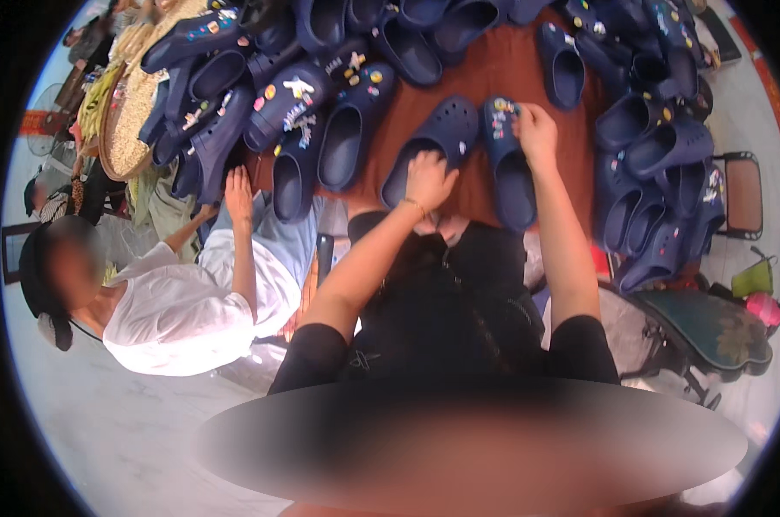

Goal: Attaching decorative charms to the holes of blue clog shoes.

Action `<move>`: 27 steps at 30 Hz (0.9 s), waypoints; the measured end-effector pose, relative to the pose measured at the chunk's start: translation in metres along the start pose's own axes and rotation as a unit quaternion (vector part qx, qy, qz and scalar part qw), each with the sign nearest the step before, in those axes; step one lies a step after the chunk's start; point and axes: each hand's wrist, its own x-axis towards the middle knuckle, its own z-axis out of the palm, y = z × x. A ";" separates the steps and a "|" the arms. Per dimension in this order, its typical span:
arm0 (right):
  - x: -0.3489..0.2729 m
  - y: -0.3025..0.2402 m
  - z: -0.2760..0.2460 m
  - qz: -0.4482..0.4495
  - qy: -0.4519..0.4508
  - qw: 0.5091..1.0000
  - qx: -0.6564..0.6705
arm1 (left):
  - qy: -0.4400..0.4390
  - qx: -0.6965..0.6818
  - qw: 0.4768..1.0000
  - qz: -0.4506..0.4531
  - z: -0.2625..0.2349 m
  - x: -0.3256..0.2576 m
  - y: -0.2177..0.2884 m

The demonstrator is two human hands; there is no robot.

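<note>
Two navy foam clogs lie side by side on the brown cloth before me. My left hand (430,183) rests on the left clog (449,121), fingers stretched over its foot opening and thumb apart. This clog has a holed toe and a single small pale charm near its side. At the right clog (512,185), my right hand (538,136) has its fingertips bent together against the toe, beside several colourful charms (500,121). Whatever those fingertips pinch is too small to make out.
Many navy clogs with charms (287,103) are heaped along the left and far side; another heap (657,164) is at the right. A person in a white shirt (183,302) sits at my left, one hand near the clogs. A chair (700,323) stands at right.
</note>
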 end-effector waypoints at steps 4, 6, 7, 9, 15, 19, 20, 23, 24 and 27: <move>-0.024 -0.004 0.042 -0.005 -0.053 0.997 -0.052 | -0.018 -0.018 1.000 -0.012 -0.001 -0.005 0.001; -0.029 0.001 0.053 -0.007 -0.051 0.987 -0.155 | -0.005 -0.022 1.000 -0.001 -0.004 -0.008 0.000; -0.030 0.003 0.056 -0.063 -0.036 0.980 -0.188 | 0.004 -0.028 1.000 -0.001 -0.006 -0.009 0.000; -0.028 0.009 0.060 -0.122 -0.011 0.955 -0.272 | -0.011 -0.029 1.000 -0.005 -0.006 -0.010 -0.001; -0.034 0.019 0.072 -0.184 0.003 0.853 -0.489 | -0.020 -0.028 0.999 -0.006 -0.005 -0.011 -0.003; -0.043 0.017 0.076 -0.176 -0.033 0.858 -0.481 | -0.024 -0.035 0.999 -0.006 -0.010 -0.009 -0.002; -0.045 0.017 0.075 -0.210 -0.022 0.861 -0.463 | -0.019 -0.043 0.999 -0.005 -0.011 -0.009 -0.002; -0.050 0.017 0.072 -0.229 -0.049 0.873 -0.429 | -0.023 -0.042 0.999 -0.020 -0.014 -0.008 0.000; -0.051 0.018 0.071 -0.205 -0.061 0.873 -0.439 | -0.042 -0.040 0.998 -0.024 -0.015 -0.009 0.001; -0.048 0.019 0.072 -0.222 -0.012 0.876 -0.428 | -0.011 -0.056 0.998 -0.015 -0.015 -0.008 0.002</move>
